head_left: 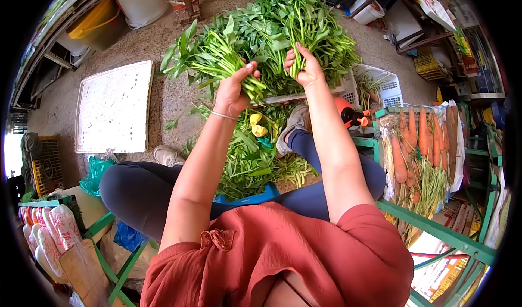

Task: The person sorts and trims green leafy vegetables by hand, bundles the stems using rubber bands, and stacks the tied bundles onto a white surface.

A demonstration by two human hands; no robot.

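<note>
My left hand [235,92] is closed round the stems of a bunch of leafy greens [217,51], whose leaves point to the upper left. To its right, my right hand [306,67] grips a second bunch of greens [299,32] by its pale stems, leaves upward. Behind both hands lies a large heap of the same greens [261,19] over a white crate [349,89]. More loose leaves and stems [244,157] lie lower down between my legs, with two small yellow pieces [258,125] on top.
A white board [114,108] lies on the floor at the left, near a green plastic bag [98,174]. Carrots [424,136] stand on a green rack at the right. An orange and black object [348,113] is beside my right forearm. Buckets [140,4] line the back left.
</note>
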